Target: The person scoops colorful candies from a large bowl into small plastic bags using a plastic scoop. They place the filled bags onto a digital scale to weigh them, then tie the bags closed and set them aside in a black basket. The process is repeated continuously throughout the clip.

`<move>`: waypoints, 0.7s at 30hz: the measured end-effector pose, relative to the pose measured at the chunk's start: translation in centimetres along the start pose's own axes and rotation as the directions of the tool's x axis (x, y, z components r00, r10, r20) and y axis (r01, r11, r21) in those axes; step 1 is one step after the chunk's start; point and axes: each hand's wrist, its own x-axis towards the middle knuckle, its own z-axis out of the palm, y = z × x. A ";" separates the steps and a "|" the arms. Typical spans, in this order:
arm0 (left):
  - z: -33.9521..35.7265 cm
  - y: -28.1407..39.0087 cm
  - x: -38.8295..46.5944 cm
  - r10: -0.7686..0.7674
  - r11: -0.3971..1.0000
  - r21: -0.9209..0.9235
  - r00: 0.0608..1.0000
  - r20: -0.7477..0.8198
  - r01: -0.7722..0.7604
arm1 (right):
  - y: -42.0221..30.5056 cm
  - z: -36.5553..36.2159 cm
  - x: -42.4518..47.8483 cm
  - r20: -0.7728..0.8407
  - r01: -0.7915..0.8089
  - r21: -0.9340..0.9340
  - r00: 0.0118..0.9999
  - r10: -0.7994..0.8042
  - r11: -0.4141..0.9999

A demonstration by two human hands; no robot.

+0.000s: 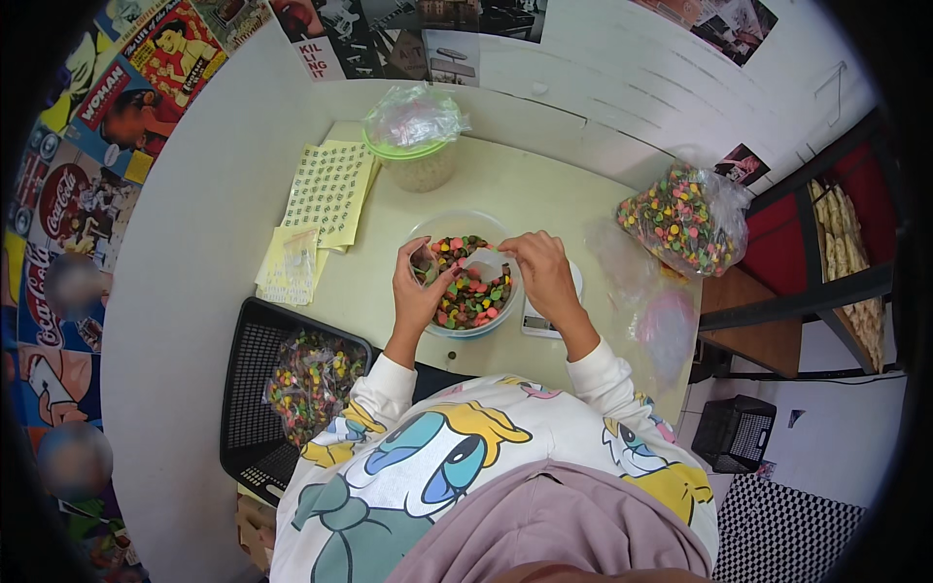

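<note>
A round clear plastic tub [503, 318] stands before me, heaped with small multicoloured round sweets [470, 299] in pink, green, yellow and brown. Over its left side my left hand [417, 291] holds a small clear plastic bag [423, 265] with some sweets in it. Pinched in the fingers of my right hand [543, 273] is a translucent white scoop or small cup [487, 261], above the sweets. Its contents are hard to make out. Partly under my right hand lies a white digital kitchen scale [539, 325].
A black plastic basket [248, 379] at left holds filled sweet bags [313, 382]. Yellow sticker sheets [324, 193] lie behind it. A green-lidded tub [419, 164] stands at the back; a large bag of sweets [681, 218] sits at right, near empty plastic bags [665, 328]. One brown sweet [452, 355] lies near the front edge.
</note>
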 end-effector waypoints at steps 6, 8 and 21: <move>0.2 0.4 0.0 0.004 1.000 -0.025 1.000 -0.008 -0.004 | 1.0 3.6 -1.0 0.121 0.038 0.124 0.991 -0.053 0.992; 0.2 0.3 0.0 0.009 1.000 -0.023 1.000 -0.017 -0.009 | 0.8 3.3 -1.2 0.155 -0.033 0.120 0.988 0.014 0.992; 0.3 -0.4 -0.1 0.010 1.000 -0.021 1.000 0.000 -0.010 | 1.7 3.6 -1.6 0.256 -0.268 0.075 0.936 0.241 0.961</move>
